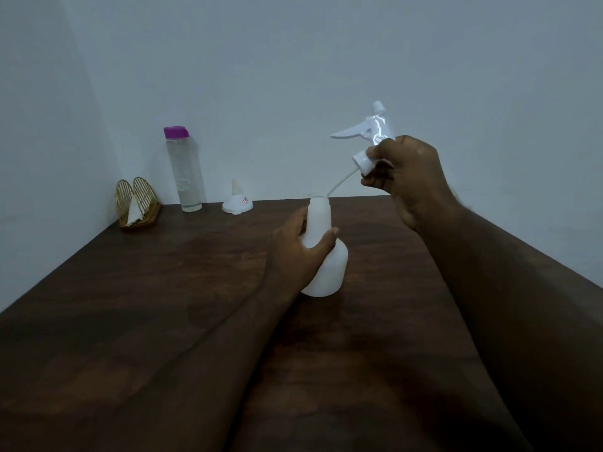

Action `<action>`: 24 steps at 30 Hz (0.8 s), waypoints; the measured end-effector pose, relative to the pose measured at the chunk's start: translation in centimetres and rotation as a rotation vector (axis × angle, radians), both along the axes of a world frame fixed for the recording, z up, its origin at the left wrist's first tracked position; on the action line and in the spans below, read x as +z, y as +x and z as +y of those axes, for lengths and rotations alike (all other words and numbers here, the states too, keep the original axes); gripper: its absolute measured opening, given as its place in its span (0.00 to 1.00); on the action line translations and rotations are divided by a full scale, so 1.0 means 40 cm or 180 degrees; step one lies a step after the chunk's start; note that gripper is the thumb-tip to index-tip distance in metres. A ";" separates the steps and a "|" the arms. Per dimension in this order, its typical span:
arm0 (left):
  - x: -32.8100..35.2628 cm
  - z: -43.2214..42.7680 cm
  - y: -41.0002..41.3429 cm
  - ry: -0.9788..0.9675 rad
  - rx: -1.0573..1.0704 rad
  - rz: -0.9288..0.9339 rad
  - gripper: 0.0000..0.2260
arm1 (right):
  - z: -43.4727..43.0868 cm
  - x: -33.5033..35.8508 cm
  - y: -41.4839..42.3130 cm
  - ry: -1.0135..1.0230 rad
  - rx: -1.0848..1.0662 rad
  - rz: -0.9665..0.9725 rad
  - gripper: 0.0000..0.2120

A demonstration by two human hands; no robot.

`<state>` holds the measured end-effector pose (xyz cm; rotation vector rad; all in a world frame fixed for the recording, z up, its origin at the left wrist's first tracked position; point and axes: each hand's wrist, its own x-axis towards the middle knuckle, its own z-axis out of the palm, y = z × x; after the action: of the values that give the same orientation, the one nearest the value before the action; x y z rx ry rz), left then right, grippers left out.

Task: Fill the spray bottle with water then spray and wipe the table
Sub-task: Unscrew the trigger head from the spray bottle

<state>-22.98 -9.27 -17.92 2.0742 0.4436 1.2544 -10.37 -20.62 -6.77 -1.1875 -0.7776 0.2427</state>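
Pale grey-blue wall (293, 60) closes off the far side of a dark wooden bench (163, 305) in dim light. Far to the left of the left hand's fingers, in the corner, a gold wire napkin holder (143, 197) stands with a white napkin (133, 212) in it. Nearer those fingers but still well apart, a tall clear water bottle (186, 171) with a purple cap stands upright by the wall. Just right of it a white funnel (237, 203) sits mouth down, spout up.

The left hand (293, 252) grips the spray bottle (326, 269), fingers (300, 221) curled round the narrow neck and the thumb showing on its right side. The bottle is opaque white plastic, a slim neck widening into a rounded body. It stands on the bench, its mouth uncapped just above those fingers.

A thin white tube (339, 184) rises from that mouth, slanting up and right to the spray head (367, 132), which is off the bottle and tilted. The head is glossy white, trigger pointing left, nozzle uppermost. The right hand (411, 181) holds it in the air, fingers (378, 182) pinching its screw collar, above and right of the left fingers.
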 end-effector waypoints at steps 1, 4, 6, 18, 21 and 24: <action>0.000 0.002 -0.001 0.0004 0.0021 -0.0021 0.22 | -0.005 -0.003 0.003 0.0111 -0.0015 0.0030 0.04; 0.002 0.008 -0.009 -0.0018 0.0135 -0.0020 0.19 | -0.021 -0.007 0.018 0.0616 0.0016 0.0233 0.05; 0.000 0.014 -0.014 -0.0042 0.0226 -0.0062 0.17 | -0.037 -0.013 0.042 0.0783 0.0147 0.0292 0.02; 0.001 0.026 -0.022 -0.0117 0.0622 -0.0250 0.12 | -0.097 -0.166 0.108 -0.0185 0.0505 0.0227 0.09; -0.003 0.033 -0.022 -0.0160 0.0652 -0.0233 0.13 | -0.101 -0.174 0.112 -0.0152 0.0442 0.0208 0.16; -0.005 0.035 -0.019 -0.0163 0.0672 -0.0251 0.14 | -0.099 -0.179 0.110 -0.0204 0.0474 0.0178 0.15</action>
<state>-23.75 -7.85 -18.12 1.9668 0.6654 1.4257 -5.96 -24.59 -13.92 -1.1794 -0.8152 0.4250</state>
